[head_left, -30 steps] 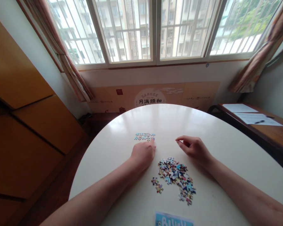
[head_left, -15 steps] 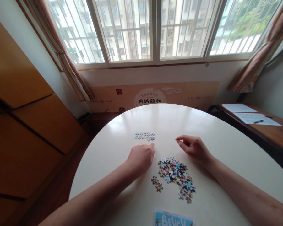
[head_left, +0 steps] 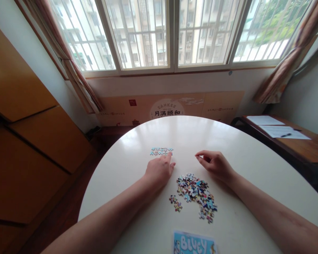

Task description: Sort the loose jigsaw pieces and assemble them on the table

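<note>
1. Well, at the far left stood a brown wooden cabinet (head_left: 42, 127), with a gathered curtain (head_left: 71, 70) hanging just right of it beside the barred window (head_left: 143, 35).
2. The left hand (head_left: 159, 168) reached in over the white round table (head_left: 116, 169), index finger stretched forward and thumb parted from it; nothing showed in its grasp, though the underside of the fingertip was hidden.
3. Under and beyond that fingertip lay the puzzle rows (head_left: 156, 152), two short lines of mostly pale blue pieces, the finger covering part of the lower line's right end.
4. Nearer the person, a small cluster (head_left: 177, 206) of pieces sat just left of the main heap, apart from it.
5. At the bottom edge, partly cut off, was a blue sheet (head_left: 194, 243) with big pale lettering.
6. The heap of loose pieces (head_left: 194, 190) spread between the two forearms, many-coloured and overlapping.
7. The right hand (head_left: 216, 164) lay beyond the heap and to its right, fingers curled, index and thumb tips close together; whether they pinched anything could not be told.
8. Farther right, white papers (head_left: 272, 130) lay on a brown side table (head_left: 317, 146), below another curtain (head_left: 288, 63).
</note>
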The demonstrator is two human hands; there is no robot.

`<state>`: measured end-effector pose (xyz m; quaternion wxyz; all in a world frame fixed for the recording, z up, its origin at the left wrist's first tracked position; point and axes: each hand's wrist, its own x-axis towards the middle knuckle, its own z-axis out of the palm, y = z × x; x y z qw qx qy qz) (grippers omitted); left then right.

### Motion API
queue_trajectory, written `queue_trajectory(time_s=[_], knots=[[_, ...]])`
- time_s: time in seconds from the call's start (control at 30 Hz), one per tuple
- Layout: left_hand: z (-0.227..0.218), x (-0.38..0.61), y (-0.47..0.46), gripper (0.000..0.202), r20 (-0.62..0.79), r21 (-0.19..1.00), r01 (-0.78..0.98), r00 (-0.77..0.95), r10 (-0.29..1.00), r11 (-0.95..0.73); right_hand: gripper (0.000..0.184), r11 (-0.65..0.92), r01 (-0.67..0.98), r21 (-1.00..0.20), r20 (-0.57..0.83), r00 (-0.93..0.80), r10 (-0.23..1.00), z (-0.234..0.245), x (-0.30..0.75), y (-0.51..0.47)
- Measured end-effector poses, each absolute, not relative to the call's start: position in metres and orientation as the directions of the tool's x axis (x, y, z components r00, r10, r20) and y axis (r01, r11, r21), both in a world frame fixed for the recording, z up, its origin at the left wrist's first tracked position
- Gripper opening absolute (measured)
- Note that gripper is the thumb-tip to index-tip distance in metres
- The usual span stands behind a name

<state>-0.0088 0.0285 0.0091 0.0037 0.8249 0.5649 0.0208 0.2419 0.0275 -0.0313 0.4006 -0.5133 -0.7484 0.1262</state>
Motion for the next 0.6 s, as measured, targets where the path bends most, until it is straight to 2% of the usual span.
queue_trajectory(time_s=[0.33, 0.6], knots=[[0.0111, -0.0074, 0.0337, 0.055, 0.016, -0.016, 0.929, 0.369, 0.929, -0.369, 0.025, 0.444, 0.67, -0.596, 0.465, -0.163, 0.87, -0.031, 0.2414, 0.0289], [0.0126, -0.0089, 0.0322, 0.055, 0.018, 0.005, 0.926, 0.376, 0.926, -0.376, 0.024, 0.444, 0.675, -0.59, 0.461, -0.17, 0.871, -0.0278, 0.2406, 0.0274]])
